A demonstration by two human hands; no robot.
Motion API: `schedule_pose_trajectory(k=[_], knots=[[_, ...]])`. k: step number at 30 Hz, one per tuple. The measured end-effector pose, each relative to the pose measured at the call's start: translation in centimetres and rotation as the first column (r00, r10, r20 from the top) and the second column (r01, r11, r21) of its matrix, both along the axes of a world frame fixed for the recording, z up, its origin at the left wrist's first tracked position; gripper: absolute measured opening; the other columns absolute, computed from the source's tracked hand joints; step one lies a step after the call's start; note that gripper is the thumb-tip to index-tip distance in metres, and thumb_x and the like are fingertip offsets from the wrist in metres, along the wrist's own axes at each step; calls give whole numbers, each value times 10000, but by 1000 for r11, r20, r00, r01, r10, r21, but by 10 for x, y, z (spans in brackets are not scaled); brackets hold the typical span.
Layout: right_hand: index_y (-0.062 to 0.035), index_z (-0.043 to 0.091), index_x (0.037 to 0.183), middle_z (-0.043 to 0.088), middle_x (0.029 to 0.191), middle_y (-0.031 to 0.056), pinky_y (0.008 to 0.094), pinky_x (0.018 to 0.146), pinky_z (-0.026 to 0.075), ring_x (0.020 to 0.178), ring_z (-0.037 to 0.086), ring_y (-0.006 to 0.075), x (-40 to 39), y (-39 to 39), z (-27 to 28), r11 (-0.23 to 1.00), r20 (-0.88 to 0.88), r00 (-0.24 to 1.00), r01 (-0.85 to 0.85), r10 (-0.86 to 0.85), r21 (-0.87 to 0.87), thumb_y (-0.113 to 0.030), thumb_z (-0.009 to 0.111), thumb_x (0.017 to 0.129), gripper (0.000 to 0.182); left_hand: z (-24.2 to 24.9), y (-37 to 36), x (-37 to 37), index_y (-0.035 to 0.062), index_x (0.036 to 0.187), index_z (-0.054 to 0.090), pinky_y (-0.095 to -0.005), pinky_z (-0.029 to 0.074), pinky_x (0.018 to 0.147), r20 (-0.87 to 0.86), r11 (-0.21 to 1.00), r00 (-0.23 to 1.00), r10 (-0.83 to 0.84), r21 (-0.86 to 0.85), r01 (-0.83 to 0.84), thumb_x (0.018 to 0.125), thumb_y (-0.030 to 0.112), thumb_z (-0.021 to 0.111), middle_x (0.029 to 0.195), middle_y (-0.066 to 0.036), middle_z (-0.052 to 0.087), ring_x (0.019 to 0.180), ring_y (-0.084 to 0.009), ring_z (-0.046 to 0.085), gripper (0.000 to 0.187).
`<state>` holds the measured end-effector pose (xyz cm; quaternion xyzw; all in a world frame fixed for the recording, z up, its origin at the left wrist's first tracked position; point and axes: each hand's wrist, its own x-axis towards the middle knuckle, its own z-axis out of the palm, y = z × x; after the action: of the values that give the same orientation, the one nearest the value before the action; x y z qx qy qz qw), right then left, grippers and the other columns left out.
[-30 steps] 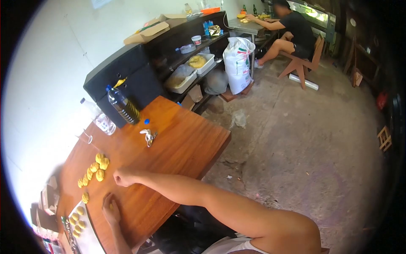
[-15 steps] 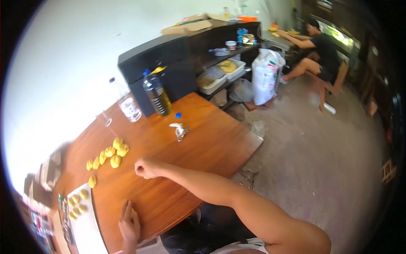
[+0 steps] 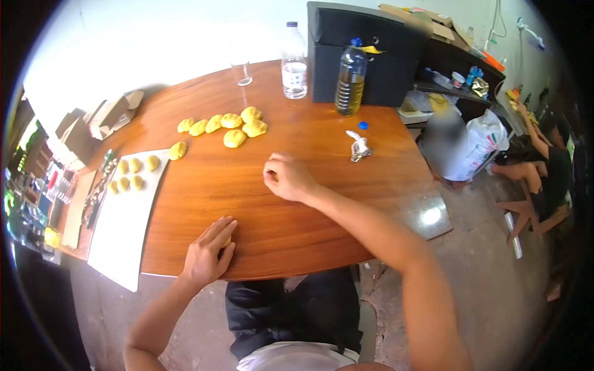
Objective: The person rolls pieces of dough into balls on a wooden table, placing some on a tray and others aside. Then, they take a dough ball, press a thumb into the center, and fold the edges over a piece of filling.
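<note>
My left hand (image 3: 211, 252) rests near the table's front edge, its fingers together over a small yellow dough piece (image 3: 228, 242) that shows beside the thumb. Farther forward, my right hand (image 3: 288, 177) is curled on or just above the wood; whatever it may hold is hidden. Several yellow dough pieces (image 3: 234, 138) lie in a cluster beyond my hands, and a single one (image 3: 177, 150) sits at the corner of a white tray (image 3: 120, 238). On that tray are several smaller dough balls (image 3: 137, 182).
Behind the dough stand a glass (image 3: 244, 75), a clear bottle (image 3: 294, 80) and an oil bottle (image 3: 350, 86). A blue cap (image 3: 363, 125) and a crumpled silvery item (image 3: 359, 147) lie at the right. Another person (image 3: 550, 167) sits far right.
The view has swung left and levelled, bringing the tray and my lap further into sight. Both hands keep much the same pose on the table.
</note>
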<state>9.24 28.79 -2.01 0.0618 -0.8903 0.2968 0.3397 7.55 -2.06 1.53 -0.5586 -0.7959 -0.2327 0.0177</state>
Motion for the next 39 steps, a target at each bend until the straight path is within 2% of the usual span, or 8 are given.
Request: schedule_pose_trajectory(k=[5,13,19,23,28,33,37,39], knots=[[-74,681,820,664,888,96,447,785,547,911,651,314,-1,4,5,981,-29,989,-139,144,134,-133,730,853,84,-1,6,-23,-3,1361,662,-462,484,1142,10,960,961,278,40,-278,932,143,728,1393,-227,661,1386,-390,564,457],[-69,722,901,670,952,102,446,842,543,957,646,327,12,7,4,975,32,982,-188,185,120,-152,771,863,104,-5,56,-1,28,1304,707,-510,379,1233,36,986,990,-135,104,130,934,169,724,1450,-189,631,1425,-401,523,396],[-84,722,877,659,924,86,435,798,545,921,644,311,13,7,6,973,65,978,-206,200,108,-147,760,847,79,-1,-8,-2,41,1324,704,-432,600,982,-106,1000,994,23,12,-21,944,181,719,1392,-203,666,1199,-389,702,406],[-76,719,884,662,936,93,439,803,544,927,641,318,7,7,2,973,39,981,-193,189,126,-153,759,848,94,-12,60,-47,24,1260,717,-446,565,1004,45,961,966,256,100,-259,939,207,721,1394,-200,663,1243,-386,662,369],[-73,713,916,660,969,103,445,840,537,951,640,334,16,7,3,977,125,978,-183,169,108,-172,765,859,125,-9,100,-14,-14,1305,674,-454,513,1092,-61,986,998,29,164,-19,907,222,754,1436,-192,639,1357,-382,584,470],[-71,711,917,651,954,97,438,859,532,960,636,317,18,10,5,951,52,963,-268,263,153,-195,788,862,156,0,14,2,0,1333,675,-453,523,1095,-128,999,992,20,-35,-24,900,221,768,1454,-193,628,1384,-358,580,495],[-64,705,898,654,947,92,435,857,531,955,631,314,9,8,10,957,92,962,-268,258,112,-162,778,867,126,-7,36,-64,35,1300,722,-446,537,1059,-41,941,940,339,14,-339,925,223,735,1461,-191,623,1298,-367,634,420],[-65,702,891,654,951,94,438,847,532,944,631,318,6,7,7,952,80,960,-278,269,127,-154,774,867,116,-16,73,-79,22,1307,711,-448,522,1073,-15,945,951,310,113,-307,937,216,712,1457,-192,624,1297,-382,625,418]])
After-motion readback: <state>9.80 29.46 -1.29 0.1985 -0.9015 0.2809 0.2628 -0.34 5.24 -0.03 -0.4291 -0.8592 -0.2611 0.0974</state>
